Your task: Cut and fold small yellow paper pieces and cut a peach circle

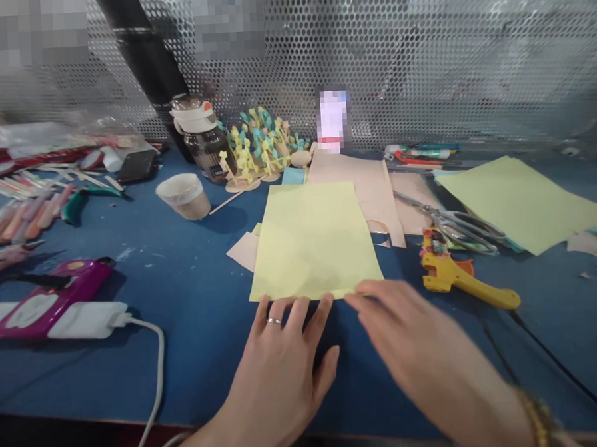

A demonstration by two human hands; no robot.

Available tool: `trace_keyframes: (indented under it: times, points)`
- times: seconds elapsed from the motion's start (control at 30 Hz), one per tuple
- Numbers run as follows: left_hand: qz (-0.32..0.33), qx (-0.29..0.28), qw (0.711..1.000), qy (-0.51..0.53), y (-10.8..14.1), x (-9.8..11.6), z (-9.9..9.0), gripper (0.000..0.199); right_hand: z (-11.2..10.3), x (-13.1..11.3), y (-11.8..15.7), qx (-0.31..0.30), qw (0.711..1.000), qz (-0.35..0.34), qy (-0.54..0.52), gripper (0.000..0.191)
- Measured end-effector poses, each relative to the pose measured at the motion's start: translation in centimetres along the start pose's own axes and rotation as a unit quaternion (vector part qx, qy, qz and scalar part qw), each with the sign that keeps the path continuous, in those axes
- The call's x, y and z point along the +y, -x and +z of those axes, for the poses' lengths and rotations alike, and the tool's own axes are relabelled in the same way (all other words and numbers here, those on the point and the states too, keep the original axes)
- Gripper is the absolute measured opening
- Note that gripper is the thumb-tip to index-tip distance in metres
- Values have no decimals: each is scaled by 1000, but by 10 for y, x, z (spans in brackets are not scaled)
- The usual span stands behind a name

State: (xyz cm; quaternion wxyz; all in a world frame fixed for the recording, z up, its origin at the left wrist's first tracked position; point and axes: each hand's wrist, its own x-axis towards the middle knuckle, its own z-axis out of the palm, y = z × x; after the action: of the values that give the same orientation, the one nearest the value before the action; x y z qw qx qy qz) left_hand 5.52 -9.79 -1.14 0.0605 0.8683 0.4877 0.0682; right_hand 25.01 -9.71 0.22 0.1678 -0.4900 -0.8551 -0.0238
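"Where are your hands?"

"You're spreading your left hand (280, 364) wide, its fingertips (296, 314) resting at the near edge of the pale yellow paper sheet (312, 239). Your right hand (415, 344) is blurring just right of them; I can't tell if it's holding anything."

"Tip?"

"You're doing best pressing flat and evenly along that edge."

"Hidden?"

"Beyond your fingers, the steel scissors (459, 228) are lying right of the sheet, and a pixelated object (333, 120) is sitting far ahead, unreadable."

Pale yellow paper sheet (312, 239), dark blue tabletop (197, 382), silver screen with round-hole pattern (410, 57), yellow-orange glue gun (461, 271)
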Motion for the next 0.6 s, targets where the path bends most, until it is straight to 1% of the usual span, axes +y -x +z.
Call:
trace_keyframes:
  times: [0.07, 0.1, 0.2, 0.33, 0.6]
  points:
    - [-1, 2, 1000, 5, 0, 0, 1, 52, 15, -20, 9, 20, 999, -11, 44, 43]
    - [-3, 5, 1000, 7, 1, 0, 1, 52, 22, -26, 12, 20, 998, -4, 59, 45]
    - [-5, 11, 1000, 14, 0, 0, 2, 51, 34, -32, 15, 25, 996, 23, 87, 43]
    - [-3, 14, 1000, 19, 0, 1, 2, 50, 32, -30, 14, 21, 994, 29, 105, 40]
    - [-4, 10, 1000, 22, 1, -1, 1, 50, 31, -33, 12, 9, 995, 26, 99, 39]
